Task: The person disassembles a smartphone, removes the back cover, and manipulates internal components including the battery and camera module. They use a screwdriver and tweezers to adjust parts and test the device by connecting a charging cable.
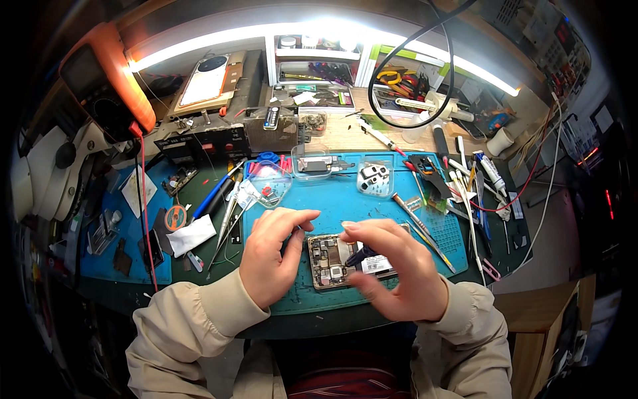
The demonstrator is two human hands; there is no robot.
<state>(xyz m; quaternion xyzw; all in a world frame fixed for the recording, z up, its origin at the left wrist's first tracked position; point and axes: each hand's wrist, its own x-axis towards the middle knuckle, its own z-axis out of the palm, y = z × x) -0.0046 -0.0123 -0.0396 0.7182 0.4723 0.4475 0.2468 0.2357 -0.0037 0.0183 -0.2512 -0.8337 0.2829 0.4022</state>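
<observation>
Crowding the opened phone (332,261), tweezers (229,216) and trays (312,165); both hands' fingers pinch small parts there.

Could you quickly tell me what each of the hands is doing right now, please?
Left hand: fingers curled, resting at the opened phone; grip cannot be told.
Right hand: pinching a small dark part.

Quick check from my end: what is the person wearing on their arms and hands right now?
Both arms wear loose beige long sleeves with gathered elastic cuffs at the wrists. The left hand and right hand are bare: no gloves, and no rings, watch or wrist strap show. No cables or markings on the sleeves.
</observation>
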